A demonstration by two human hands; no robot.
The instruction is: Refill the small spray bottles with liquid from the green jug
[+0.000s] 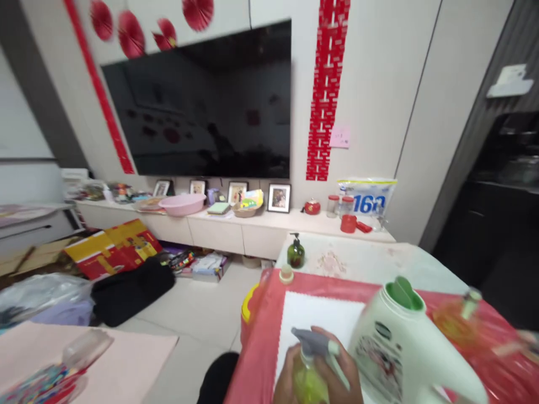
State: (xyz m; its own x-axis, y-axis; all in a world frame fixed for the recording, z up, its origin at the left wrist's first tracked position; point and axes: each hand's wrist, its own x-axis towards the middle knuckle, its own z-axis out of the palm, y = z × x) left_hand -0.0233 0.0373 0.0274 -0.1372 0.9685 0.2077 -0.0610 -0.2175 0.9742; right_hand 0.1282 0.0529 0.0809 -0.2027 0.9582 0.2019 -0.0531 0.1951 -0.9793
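My left hand (339, 375) is at the bottom centre, fingers wrapped round a small spray bottle (309, 367) with a grey trigger head and yellow-green liquid. Just to its right a large white jug (400, 350) with a green cap leans over, blurred; what holds it is out of frame. Both are above a white sheet (315, 314) lying on a red tablecloth (261, 353). My right hand does not show.
A dark green pump bottle (296, 253) and a small cap (286, 273) stand at the table's far end, an amber bottle (457, 317) at right. Beyond are a low cabinet (236, 233), a television (202, 101), a black bag (130, 289) on the floor and a pink table (109, 359).
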